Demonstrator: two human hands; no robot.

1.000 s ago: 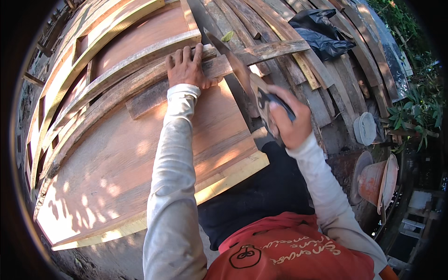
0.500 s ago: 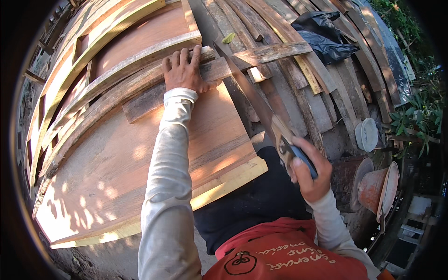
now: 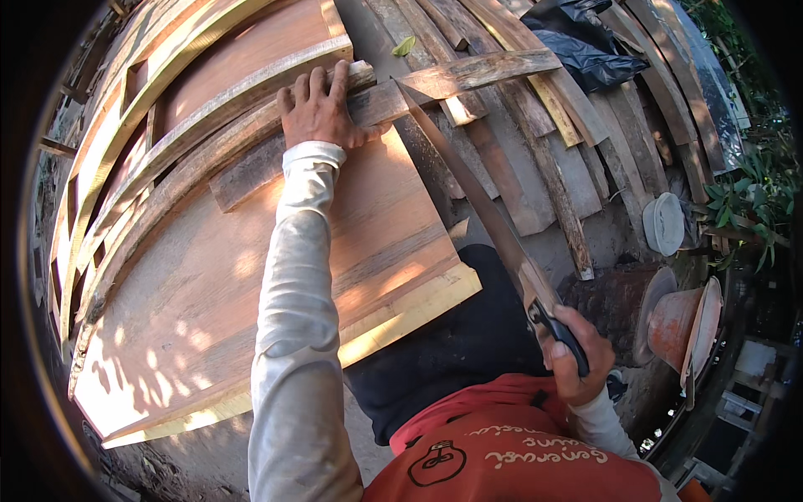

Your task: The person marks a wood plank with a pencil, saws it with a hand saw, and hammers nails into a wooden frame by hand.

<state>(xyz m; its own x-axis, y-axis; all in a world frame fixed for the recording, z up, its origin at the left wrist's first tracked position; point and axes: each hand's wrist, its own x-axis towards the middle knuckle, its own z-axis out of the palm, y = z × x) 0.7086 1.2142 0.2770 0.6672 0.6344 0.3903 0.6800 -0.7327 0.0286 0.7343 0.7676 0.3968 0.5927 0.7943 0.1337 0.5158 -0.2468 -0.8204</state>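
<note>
A rough wooden plank (image 3: 481, 74) lies slanting across a panelled wooden piece, its right end reaching over other boards. My left hand (image 3: 322, 109) presses down on it, fingers bent over the plank and the long batten (image 3: 192, 171) beside it, thumb spread to the right. In my right hand (image 3: 579, 351) is the dark handle of a handsaw, fingers wrapped round it. The handsaw blade (image 3: 473, 188) runs up and left, its tip end at the plank, just right of my left hand. Beneath lies the flat wooden panel (image 3: 276, 293) with a pale front edge.
A slatted wooden frame (image 3: 209, 46) extends at the far left. Several loose boards (image 3: 502, 109) cover the ground beyond, with a black plastic bag (image 3: 581, 46) on them. A white tub (image 3: 662, 224) and a reddish bucket (image 3: 676, 322) stand at right, near green plants (image 3: 749, 197).
My right hand has drawn the handsaw back, down and to the right, so more blade shows on the near side of the plank. My left hand stays on the plank.
</note>
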